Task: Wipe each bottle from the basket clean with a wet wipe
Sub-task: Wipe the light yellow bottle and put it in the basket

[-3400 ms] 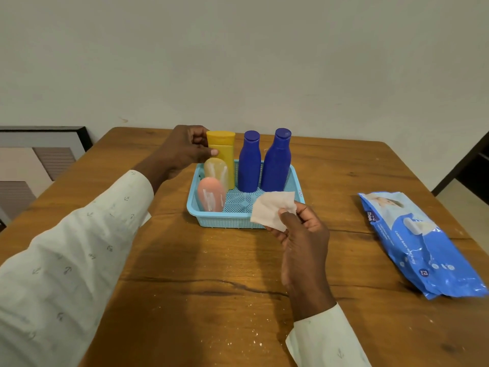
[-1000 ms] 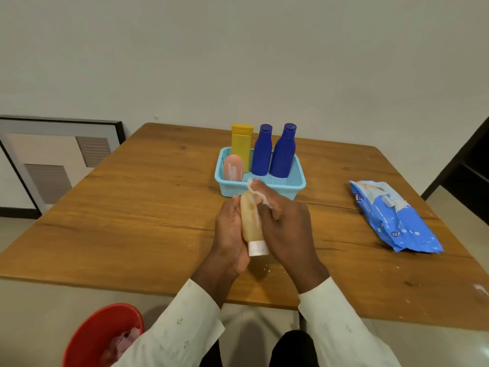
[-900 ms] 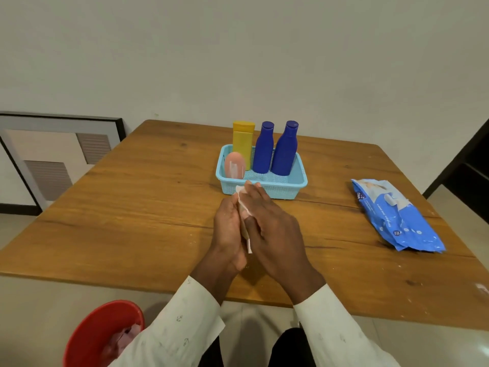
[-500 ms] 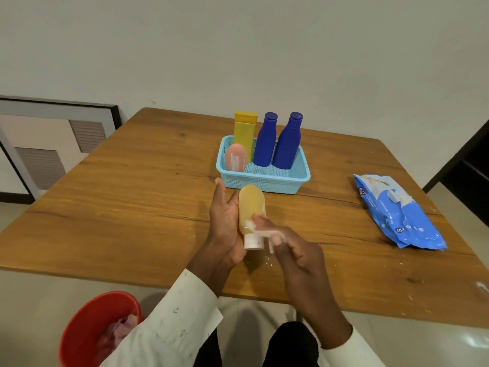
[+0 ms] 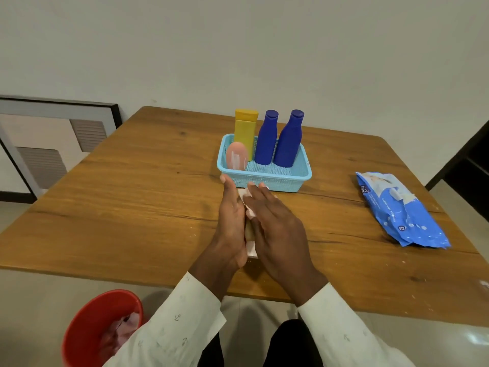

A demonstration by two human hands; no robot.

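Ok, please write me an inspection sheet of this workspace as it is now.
Surface: wooden table, with pale specks near its front edge.
Job's things: basket holds a yellow bottle, two blue bottles and a pink bottle; one bottle is between the hands, mostly hidden; wipe lies against it.
Clutter: wipe pack on the table, right of the basket.
Grippers: left hand supports the bottle, fingers straight; right hand presses the wipe on it, fingers straight.
Cables: nothing seen.
Surroundings: red bin on the floor; framed panel against the wall.
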